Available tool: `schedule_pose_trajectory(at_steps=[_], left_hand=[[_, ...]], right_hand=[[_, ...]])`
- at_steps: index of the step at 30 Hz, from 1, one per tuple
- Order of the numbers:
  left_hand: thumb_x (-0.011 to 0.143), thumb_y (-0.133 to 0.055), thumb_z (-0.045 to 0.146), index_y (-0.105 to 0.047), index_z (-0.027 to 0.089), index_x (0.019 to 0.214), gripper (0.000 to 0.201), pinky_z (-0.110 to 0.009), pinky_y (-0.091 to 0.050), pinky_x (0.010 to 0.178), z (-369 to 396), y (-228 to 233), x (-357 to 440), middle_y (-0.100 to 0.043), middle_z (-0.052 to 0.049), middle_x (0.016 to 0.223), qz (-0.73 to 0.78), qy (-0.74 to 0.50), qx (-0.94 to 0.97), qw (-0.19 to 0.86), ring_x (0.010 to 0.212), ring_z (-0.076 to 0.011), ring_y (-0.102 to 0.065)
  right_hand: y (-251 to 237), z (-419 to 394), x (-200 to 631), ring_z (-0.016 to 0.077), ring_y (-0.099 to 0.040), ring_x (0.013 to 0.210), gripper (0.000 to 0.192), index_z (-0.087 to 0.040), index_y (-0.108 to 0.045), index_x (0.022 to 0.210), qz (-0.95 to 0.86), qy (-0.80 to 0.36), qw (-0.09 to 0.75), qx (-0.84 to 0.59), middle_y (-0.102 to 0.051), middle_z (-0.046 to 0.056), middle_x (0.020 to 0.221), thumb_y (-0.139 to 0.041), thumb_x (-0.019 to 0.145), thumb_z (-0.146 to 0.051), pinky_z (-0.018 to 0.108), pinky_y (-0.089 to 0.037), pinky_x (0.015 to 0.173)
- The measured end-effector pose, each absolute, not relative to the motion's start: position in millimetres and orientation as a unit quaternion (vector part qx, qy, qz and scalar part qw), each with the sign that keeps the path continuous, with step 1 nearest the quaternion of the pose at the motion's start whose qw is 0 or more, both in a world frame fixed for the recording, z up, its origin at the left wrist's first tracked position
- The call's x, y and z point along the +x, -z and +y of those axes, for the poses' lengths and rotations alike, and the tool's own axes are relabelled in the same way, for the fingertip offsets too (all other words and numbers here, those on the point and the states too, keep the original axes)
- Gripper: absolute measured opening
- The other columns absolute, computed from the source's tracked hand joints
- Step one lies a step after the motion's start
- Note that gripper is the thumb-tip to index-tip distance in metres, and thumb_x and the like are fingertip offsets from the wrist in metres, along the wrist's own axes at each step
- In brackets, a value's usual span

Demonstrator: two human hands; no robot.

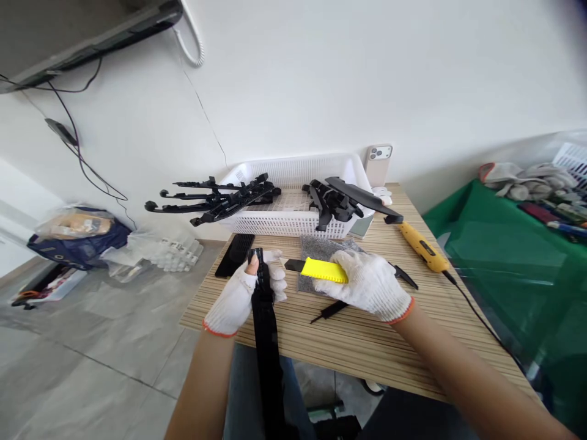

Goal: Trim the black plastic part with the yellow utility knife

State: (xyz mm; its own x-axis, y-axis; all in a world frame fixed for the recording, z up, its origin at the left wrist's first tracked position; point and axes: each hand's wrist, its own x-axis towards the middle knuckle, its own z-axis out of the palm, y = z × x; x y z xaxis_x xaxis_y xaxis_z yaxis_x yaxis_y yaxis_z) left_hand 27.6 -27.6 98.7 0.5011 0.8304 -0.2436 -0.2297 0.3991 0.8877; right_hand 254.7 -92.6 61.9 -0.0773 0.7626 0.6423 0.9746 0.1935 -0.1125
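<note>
My left hand (pixel 241 296), in a white glove with its bare thumb tip showing, is closed round the upper end of a long black plastic part (pixel 266 330). That part runs down past the table's front edge toward my legs. In my right hand (pixel 373 284), also gloved, is a yellow utility knife (pixel 323 269). Its dark tip end points left at the top of the black part, with a small gap between them. Beneath the knife and right hand lies a grey mat (pixel 316 246), partly covered.
A white basket (pixel 293 225) at the table's back holds several black plastic parts (pixel 229 198). A corded yellow tool (pixel 424 247) lies at right. A dark phone (pixel 235 253) lies left; another phone (pixel 378 165) stands behind. A thin black tool (pixel 331 310) is near the front edge.
</note>
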Motion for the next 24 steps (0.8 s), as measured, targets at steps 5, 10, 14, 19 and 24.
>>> schedule_pose_trajectory(at_steps=[5,10,14,19,24], left_hand=[[0.065,-0.080,0.066,-0.067,0.015,0.096,0.062,-0.022,-0.047,0.044,-21,-103,33,-0.056,0.004,0.057,0.344,-0.382,0.427,0.744,0.047,-0.0097,-0.051],[0.066,-0.075,0.072,-0.069,0.014,0.094,0.065,-0.020,-0.042,0.040,-21,-83,36,-0.060,0.003,0.055,0.352,-0.367,0.415,0.754,0.043,-0.0091,-0.050],[0.070,-0.067,0.078,-0.069,0.014,0.103,0.072,-0.026,-0.052,0.052,-34,-60,33,-0.067,-0.002,0.063,0.334,-0.374,0.421,0.756,0.056,-0.0166,-0.064],[0.069,-0.072,0.075,-0.068,0.014,0.109,0.072,-0.030,-0.054,0.061,-66,-45,20,-0.072,-0.007,0.074,0.296,-0.291,0.497,0.762,0.063,-0.0188,-0.068],[0.078,-0.076,0.056,-0.060,0.016,0.119,0.060,-0.027,-0.051,0.057,-78,-43,17,-0.067,-0.001,0.074,0.322,-0.277,0.510,0.748,0.056,-0.0123,-0.060]], right_hand=[[-61,-93,254,0.0139,-0.052,0.048,0.070,-0.018,-0.065,0.069,-0.716,0.151,0.287,-0.618,-0.063,0.005,0.058,-0.034,0.090,-0.078,0.031,-0.019,0.053],[-62,-93,256,0.0159,-0.055,0.053,0.071,-0.017,-0.064,0.071,-0.714,0.096,0.259,-0.644,-0.064,0.006,0.063,-0.037,0.086,-0.081,0.030,-0.019,0.054],[-64,-95,256,0.0172,-0.054,0.060,0.069,-0.017,-0.065,0.075,-0.698,-0.010,0.286,-0.656,-0.063,0.007,0.067,-0.044,0.081,-0.082,0.029,-0.025,0.056],[-76,-95,257,0.0129,-0.048,0.063,0.061,-0.016,-0.066,0.080,-0.650,-0.411,0.324,-0.551,-0.059,0.002,0.070,-0.054,0.078,-0.076,0.026,-0.034,0.057],[-86,-92,265,0.0157,-0.053,0.070,0.059,-0.017,-0.073,0.083,-0.679,-0.483,0.164,-0.528,-0.064,0.003,0.075,-0.062,0.074,-0.073,0.027,-0.037,0.061]])
